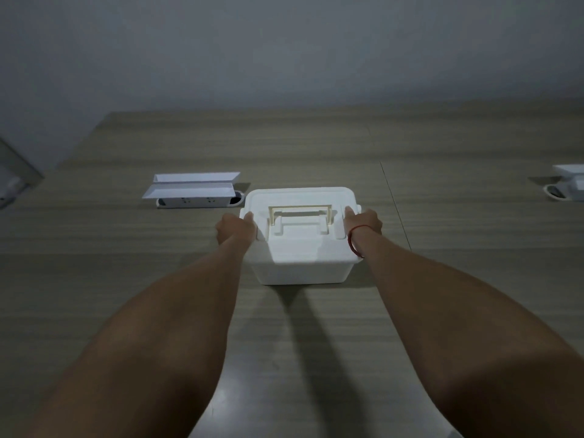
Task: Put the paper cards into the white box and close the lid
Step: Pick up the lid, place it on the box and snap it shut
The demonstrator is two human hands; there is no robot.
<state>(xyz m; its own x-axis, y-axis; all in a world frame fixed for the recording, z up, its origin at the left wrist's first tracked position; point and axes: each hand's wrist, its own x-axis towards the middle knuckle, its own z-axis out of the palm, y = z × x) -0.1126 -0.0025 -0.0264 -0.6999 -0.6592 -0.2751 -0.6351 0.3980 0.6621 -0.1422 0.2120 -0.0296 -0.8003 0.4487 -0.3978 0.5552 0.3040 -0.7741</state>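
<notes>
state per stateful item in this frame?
White plastic box: upright on the table.
White lid: on the box, handle folded flat.
Left hand: gripping the lid's left edge.
Right hand: gripping the lid's right edge.
White desktop socket unit: flaps open.

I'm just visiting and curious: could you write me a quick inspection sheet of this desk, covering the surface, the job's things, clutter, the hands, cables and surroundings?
Surface: wood-grain table, dimly lit.
Job's things: white box near the middle, lid on, handle folded flat; paper cards lie apart from it, to its far left.
Clutter: white socket unit under the cards; another white unit at the right edge.
Hands: left hand and right hand hold the lid's two ends; a red band is on the right wrist.
Cables: nothing seen.
Surroundings: plain grey wall behind.
</notes>
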